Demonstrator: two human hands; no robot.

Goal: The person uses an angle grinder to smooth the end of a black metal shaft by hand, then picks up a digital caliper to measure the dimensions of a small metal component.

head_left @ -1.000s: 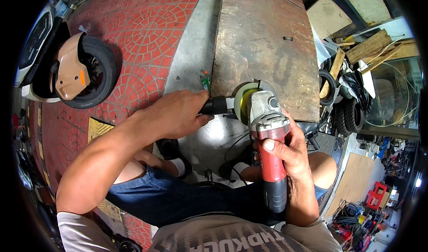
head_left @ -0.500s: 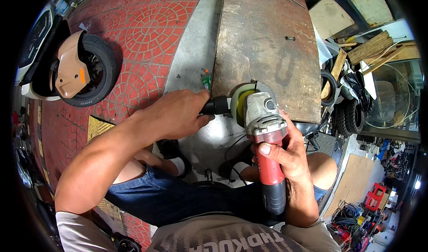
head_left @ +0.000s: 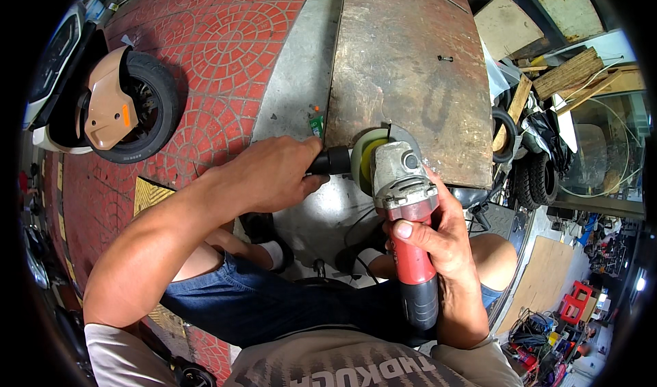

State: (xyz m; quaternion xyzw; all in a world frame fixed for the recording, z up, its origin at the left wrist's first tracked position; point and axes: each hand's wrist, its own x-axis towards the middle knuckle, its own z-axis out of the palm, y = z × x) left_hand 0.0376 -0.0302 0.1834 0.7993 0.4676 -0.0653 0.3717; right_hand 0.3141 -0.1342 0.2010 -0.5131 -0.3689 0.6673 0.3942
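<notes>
2 hands (head_left: 284, 171) (head_left: 443, 243); grinder (head_left: 409, 199) nr bench (head_left: 410, 79) edge; room beyond

I hold a red angle grinder (head_left: 413, 262), grey metal head pointing away, black rear end toward me. Its pale, yellow-centred disc (head_left: 360, 166) stands just beside the black cylindrical piece (head_left: 334, 160) I grip sideways.
</notes>
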